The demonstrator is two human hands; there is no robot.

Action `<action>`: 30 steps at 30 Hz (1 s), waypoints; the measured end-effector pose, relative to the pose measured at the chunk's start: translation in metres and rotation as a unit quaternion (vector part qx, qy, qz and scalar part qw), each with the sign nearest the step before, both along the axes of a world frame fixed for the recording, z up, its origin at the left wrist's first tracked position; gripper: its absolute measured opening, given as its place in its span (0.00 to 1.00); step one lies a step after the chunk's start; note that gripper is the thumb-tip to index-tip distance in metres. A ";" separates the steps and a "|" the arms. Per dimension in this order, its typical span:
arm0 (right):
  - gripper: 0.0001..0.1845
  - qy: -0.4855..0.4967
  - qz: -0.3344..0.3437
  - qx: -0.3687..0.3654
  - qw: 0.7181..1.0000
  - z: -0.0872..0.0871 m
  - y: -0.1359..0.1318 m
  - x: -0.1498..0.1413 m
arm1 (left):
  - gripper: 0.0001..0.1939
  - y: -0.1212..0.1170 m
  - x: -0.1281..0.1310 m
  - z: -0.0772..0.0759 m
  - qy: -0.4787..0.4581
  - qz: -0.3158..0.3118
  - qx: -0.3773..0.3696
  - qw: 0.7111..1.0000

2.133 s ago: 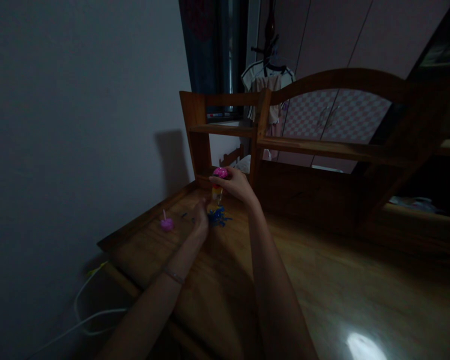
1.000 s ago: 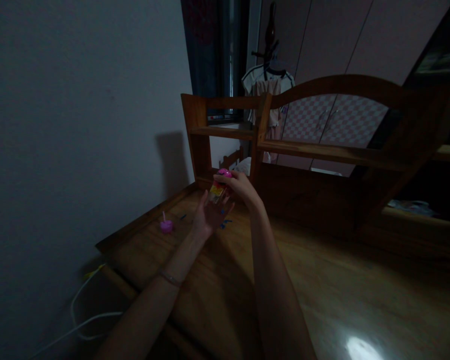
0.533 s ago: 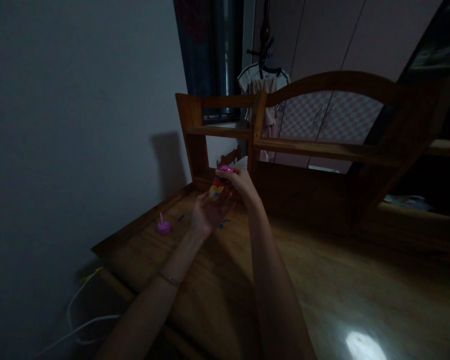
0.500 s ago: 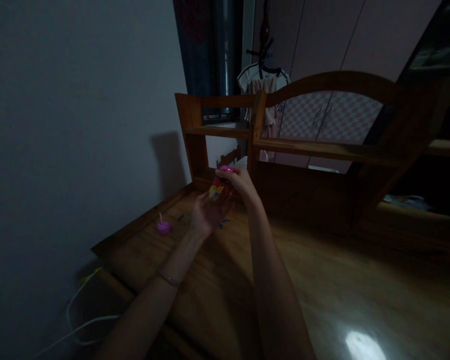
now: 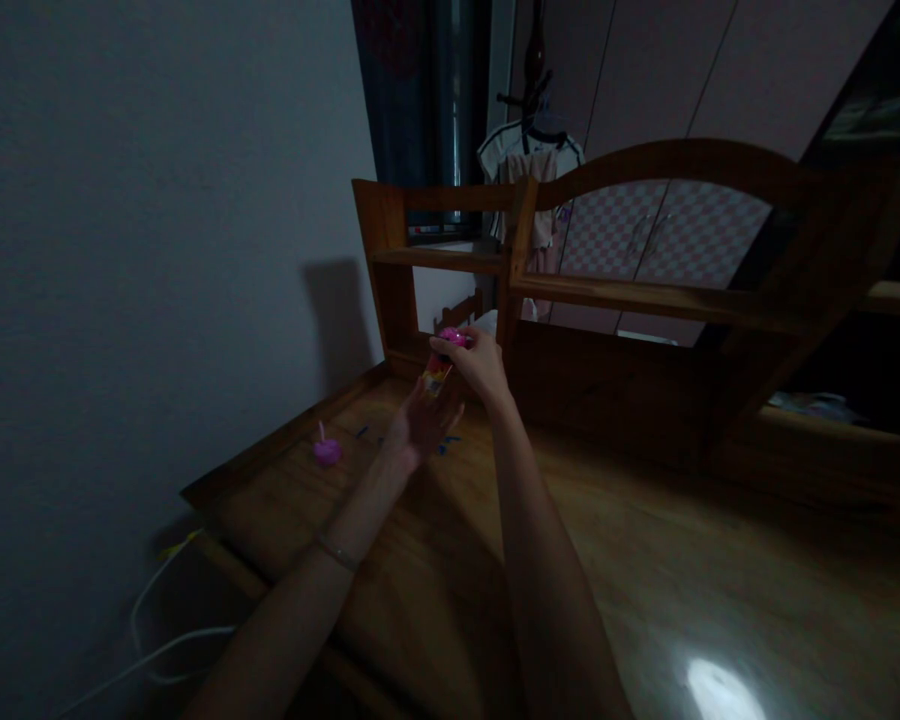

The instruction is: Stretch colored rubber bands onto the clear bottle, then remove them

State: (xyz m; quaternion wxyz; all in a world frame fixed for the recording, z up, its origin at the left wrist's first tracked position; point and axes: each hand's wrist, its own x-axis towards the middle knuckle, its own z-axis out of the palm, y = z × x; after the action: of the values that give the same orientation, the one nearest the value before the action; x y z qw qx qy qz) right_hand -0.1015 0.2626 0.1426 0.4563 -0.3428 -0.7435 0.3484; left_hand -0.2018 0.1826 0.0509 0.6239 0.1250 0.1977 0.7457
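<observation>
Two seconds or so earlier the left hand (image 5: 418, 425) had lain beside a blue heap; by now it had come up under the low end of the small container (image 5: 436, 379), palm upward, fingers loosely spread, contact unclear. Reading: the container was steadied, or its lower end screened, between both hands. The right hand (image 5: 481, 365) kept a closed pinch on its pink top (image 5: 452, 337); the body, red and yellow, slanted down toward seven o'clock, just above the left palm. Contents not readable. Blue bits (image 5: 447, 444) showed on the wooden tabletop (image 5: 615, 520) at four o'clock from that palm, the rest perhaps hidden. At nine o'clock, apart, sat a pink-purple piece (image 5: 328, 451) with its stem up. Light glared at five o'clock; white cable (image 5: 180, 638) looped at seven. Room dim: pale wall (image 5: 157, 250) at ten, wooden shelf unit (image 5: 645, 297) from twelve to three, hanging clothes (image 5: 531, 165) at one, checked doors (image 5: 705, 235) at two.
</observation>
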 end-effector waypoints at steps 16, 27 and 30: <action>0.25 -0.011 0.014 0.039 0.999 -0.011 0.003 -0.007 | 0.07 -0.003 -0.010 -0.016 0.004 0.040 -0.060 0.997; 0.24 -0.007 0.024 0.048 0.999 -0.009 0.001 -0.006 | 0.09 -0.001 -0.005 -0.010 0.005 0.050 -0.053 0.997; 0.24 -0.013 0.026 0.047 0.998 -0.008 0.001 -0.006 | 0.10 0.001 -0.005 -0.011 0.006 0.048 -0.044 0.998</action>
State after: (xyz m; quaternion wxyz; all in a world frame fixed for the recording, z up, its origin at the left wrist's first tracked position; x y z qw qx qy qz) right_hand -0.1075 0.2632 0.1345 0.4530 -0.3057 -0.7738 0.3201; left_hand -0.2065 0.1833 0.0399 0.5908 0.0920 0.2397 0.7649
